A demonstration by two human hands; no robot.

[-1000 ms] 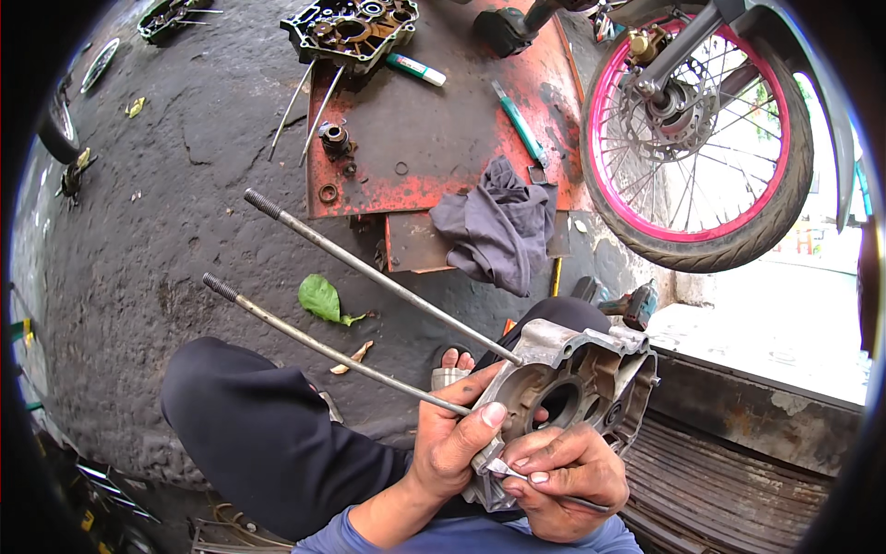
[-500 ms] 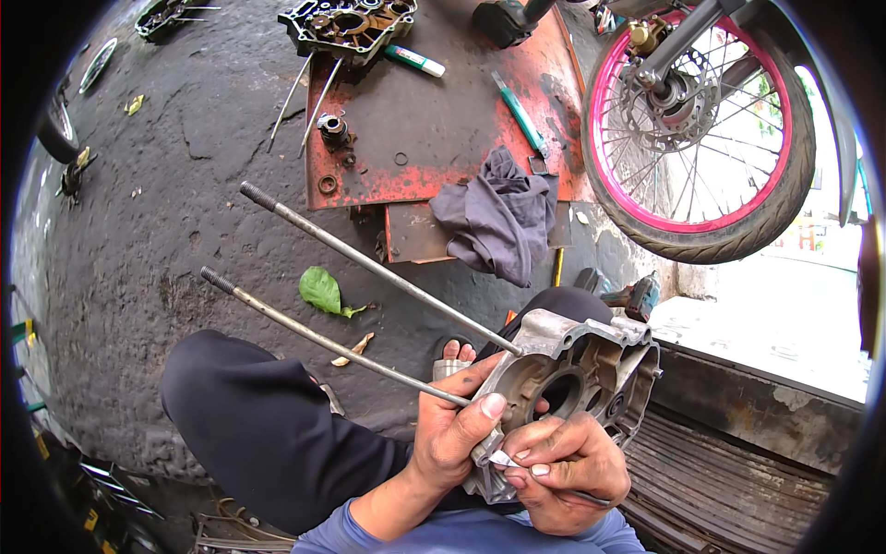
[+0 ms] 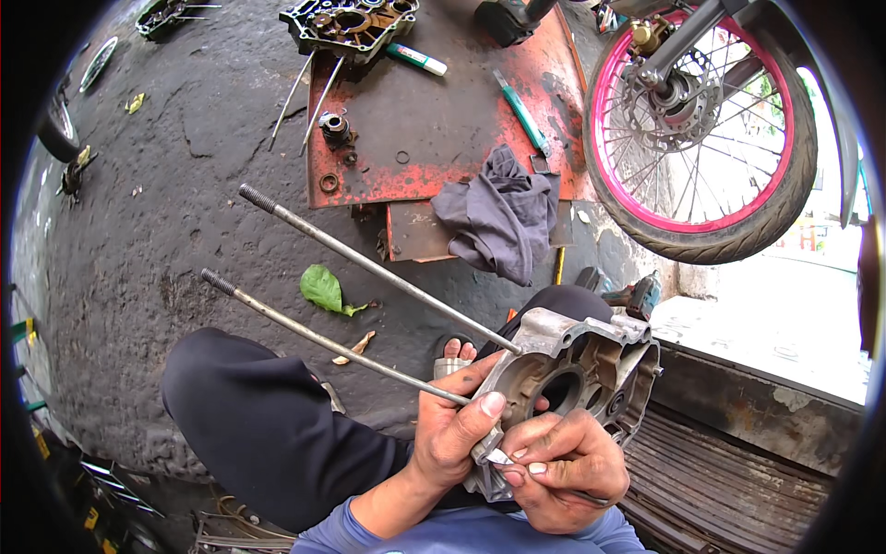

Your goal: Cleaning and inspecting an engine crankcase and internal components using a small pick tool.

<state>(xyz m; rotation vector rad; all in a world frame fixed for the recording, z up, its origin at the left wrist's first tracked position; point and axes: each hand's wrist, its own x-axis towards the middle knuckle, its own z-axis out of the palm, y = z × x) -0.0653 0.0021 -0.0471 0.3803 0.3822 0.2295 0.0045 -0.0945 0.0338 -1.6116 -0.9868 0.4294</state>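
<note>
A grey metal engine crankcase half [image 3: 544, 332] rests over my lap, its hollow inner side facing up and to the right. Two long threaded studs, an upper stud [image 3: 369, 266] and a lower stud [image 3: 337, 340], jut from it toward the left. My left hand [image 3: 450, 434] grips the case by its left edge, thumb on top beside the lower stud. At the near edge of the case, my right hand [image 3: 577, 469] pinches a small thin whitish blade [image 3: 499, 456] against the rim. The fingers cover most of this tool; a dark slim end shows under the palm.
A red metal platform [image 3: 554, 102] ahead bears a grey rag [image 3: 498, 208], a green-handled cutter [image 3: 522, 113], a green-and-white tube [image 3: 417, 59] and another crankcase half [image 3: 351, 28]. A pink-rimmed motorcycle wheel [image 3: 801, 166] stands at right. A green leaf [image 3: 321, 288] lies on the floor.
Almost nothing differs. The blade in my right hand has shifted very slightly along the case's near edge; my left hand keeps its hold.
</note>
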